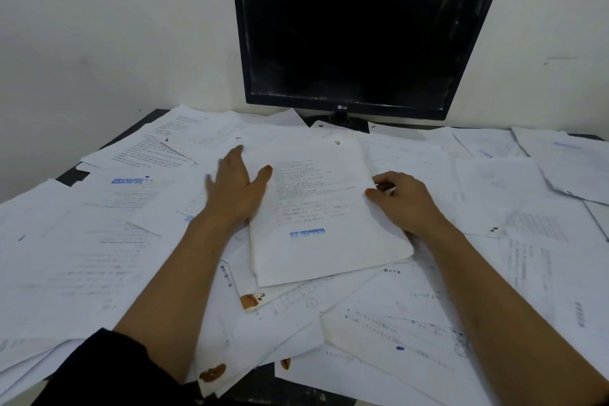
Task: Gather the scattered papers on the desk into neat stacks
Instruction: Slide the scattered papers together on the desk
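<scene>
A dark desk (71, 176) stands against a pale wall, almost wholly covered by loose white papers (99, 257) that overlap at many angles. A black monitor (362, 30) with a dark screen stands at the back, its base partly buried under sheets. Several sheets carry blue stamps, and a few near the front edge show brown stains (252, 301). These scattered sheets lie under and around both forearms.

At the centre, on top of the clutter, lies a thick stack of papers (326, 217), tilted slightly, with a blue stamp near its lower part. The left hand (235, 188) rests flat against the stack's left edge, fingers straight and spread, thumb lying on the top sheet. The right hand (403, 199) is at the stack's right edge, fingers curled around that edge, grasping it.
</scene>
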The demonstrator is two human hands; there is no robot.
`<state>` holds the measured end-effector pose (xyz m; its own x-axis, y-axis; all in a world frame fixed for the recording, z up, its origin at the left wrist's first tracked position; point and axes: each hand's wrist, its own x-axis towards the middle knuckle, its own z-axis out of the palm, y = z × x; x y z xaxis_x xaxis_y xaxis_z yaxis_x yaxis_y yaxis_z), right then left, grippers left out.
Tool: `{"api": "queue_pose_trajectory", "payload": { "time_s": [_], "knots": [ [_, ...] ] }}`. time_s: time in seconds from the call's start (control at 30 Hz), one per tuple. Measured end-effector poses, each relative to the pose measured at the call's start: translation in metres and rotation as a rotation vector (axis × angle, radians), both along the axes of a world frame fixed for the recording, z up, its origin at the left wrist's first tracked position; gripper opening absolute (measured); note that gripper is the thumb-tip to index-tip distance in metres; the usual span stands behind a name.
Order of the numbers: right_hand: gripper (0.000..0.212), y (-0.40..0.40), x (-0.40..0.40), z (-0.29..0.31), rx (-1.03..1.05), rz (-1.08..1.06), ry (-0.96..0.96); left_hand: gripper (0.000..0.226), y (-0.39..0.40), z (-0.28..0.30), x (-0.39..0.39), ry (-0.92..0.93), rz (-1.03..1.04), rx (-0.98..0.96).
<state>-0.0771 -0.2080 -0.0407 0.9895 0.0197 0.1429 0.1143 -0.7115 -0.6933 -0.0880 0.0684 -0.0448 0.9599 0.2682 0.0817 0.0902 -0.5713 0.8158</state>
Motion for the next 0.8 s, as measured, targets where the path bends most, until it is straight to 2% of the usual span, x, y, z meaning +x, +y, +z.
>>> {"api": "queue_pose_trajectory", "payload": {
  "time_s": [0.03,0.07,0.1,0.17,0.3,0.43,0.57,0.73,0.8],
  "knots": [
    [0.032,0.0,0.0,-0.001,-0.023,0.021,-0.009,0.073,0.003,-0.002,0.001,0.063,0.06,0.215],
    [0.032,0.0,0.0,-0.002,-0.039,0.038,-0.021,0.078,0.007,-0.003,0.001,0.132,0.088,0.311],
    [0.032,0.0,0.0,-0.003,-0.038,0.047,-0.029,0.08,0.008,-0.003,0.0,0.167,0.094,0.314],
    [0.032,0.0,0.0,-0.004,0.019,0.049,-0.037,0.077,0.005,0.001,-0.003,0.115,0.053,0.2],
    [0.035,0.002,-0.001,-0.001,0.164,0.013,-0.077,0.071,-0.007,0.013,-0.009,-0.068,-0.046,-0.411],
    [0.05,0.005,-0.004,0.003,0.297,0.011,-0.076,0.077,-0.002,0.01,-0.003,-0.157,-0.107,-0.417],
    [0.069,0.006,-0.005,0.004,0.4,0.012,0.001,0.073,0.002,0.011,-0.003,-0.174,-0.055,-0.656],
    [0.084,0.005,-0.008,0.006,0.511,0.065,0.122,0.062,0.0,0.012,-0.003,-0.168,0.021,-0.794],
    [0.083,0.005,-0.009,0.008,0.571,0.099,0.185,0.058,-0.004,0.012,-0.002,-0.145,0.032,-0.787]
  ]
}}
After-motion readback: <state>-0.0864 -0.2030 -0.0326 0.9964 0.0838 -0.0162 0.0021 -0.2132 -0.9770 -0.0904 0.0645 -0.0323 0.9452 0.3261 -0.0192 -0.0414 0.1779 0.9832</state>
